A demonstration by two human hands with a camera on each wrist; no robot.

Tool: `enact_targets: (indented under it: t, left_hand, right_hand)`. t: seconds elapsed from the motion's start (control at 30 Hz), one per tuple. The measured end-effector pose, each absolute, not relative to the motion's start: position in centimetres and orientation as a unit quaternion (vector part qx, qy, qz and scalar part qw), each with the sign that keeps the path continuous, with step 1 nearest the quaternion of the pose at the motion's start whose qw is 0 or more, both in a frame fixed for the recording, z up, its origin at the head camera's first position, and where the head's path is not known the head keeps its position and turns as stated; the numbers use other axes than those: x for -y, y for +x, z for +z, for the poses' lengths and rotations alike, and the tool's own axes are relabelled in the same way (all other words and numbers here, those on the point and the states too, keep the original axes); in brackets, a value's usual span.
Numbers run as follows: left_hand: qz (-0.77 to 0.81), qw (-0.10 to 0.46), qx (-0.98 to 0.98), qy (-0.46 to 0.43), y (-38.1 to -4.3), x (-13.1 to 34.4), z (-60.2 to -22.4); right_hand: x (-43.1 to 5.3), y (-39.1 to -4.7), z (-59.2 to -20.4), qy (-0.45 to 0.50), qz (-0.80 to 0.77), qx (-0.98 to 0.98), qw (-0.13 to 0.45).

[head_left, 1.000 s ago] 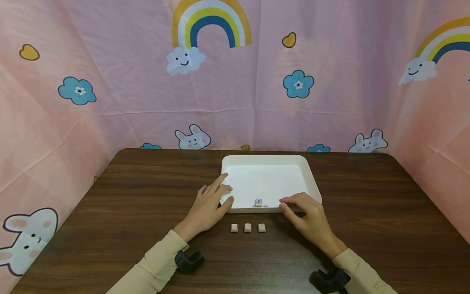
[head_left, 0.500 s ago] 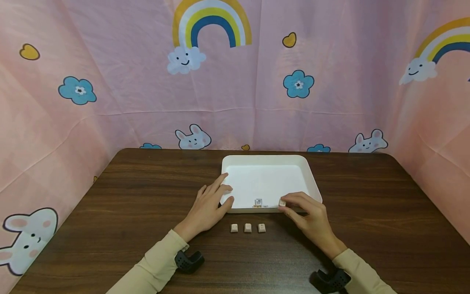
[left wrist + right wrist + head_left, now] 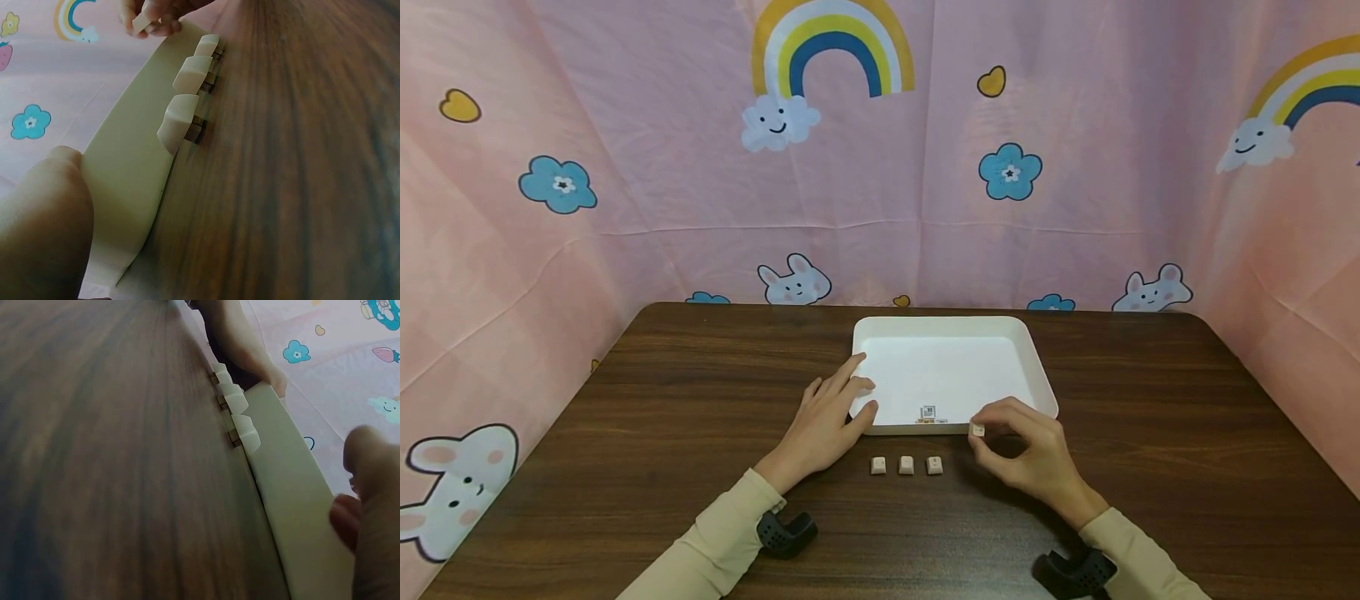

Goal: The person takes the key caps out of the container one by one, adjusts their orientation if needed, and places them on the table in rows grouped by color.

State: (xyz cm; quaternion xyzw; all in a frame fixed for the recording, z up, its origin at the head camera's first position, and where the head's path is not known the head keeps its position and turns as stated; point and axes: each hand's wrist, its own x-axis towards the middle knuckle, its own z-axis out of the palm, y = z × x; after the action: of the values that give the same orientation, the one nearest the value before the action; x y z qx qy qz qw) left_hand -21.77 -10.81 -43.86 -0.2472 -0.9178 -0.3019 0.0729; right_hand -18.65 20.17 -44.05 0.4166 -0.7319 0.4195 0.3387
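Observation:
My right hand (image 3: 1032, 446) pinches a small off-white keycap (image 3: 977, 430) between thumb and fingertips, close over the front rim of a white tray (image 3: 955, 371). The left wrist view shows this held keycap (image 3: 142, 24) too. Spread on the tray's left side, my left hand (image 3: 823, 429) has its fingers over the rim and holds nothing. Three more keycaps stand in a row on the table before the tray: left (image 3: 878, 466), middle (image 3: 906, 466) and right (image 3: 934, 466). Each has a small brownish block beneath it, seen from the side in the wrist views.
A dark wood-grain table (image 3: 737, 367) carries everything. Inside the tray, near its front wall, is a small printed label (image 3: 928, 412). Behind hangs a pink curtain (image 3: 887, 183) with rainbows and rabbits. Black wrist devices sit at the left cuff (image 3: 786, 535) and right cuff (image 3: 1075, 573).
My right hand has drawn the keycap slightly toward me, from over the tray's inside to its front rim. The left hand, tray and row of keycaps have stayed put.

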Motion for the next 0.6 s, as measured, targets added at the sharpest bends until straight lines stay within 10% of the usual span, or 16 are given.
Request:
enact_targets:
  t: [0.6]
  left_hand:
    - [-0.304, 0.073, 0.917, -0.247, -21.74, 10.73, -43.75]
  right_hand:
    - [-20.28, -18.42, -44.49, 0.452, 0.387, 0.754, 0.278]
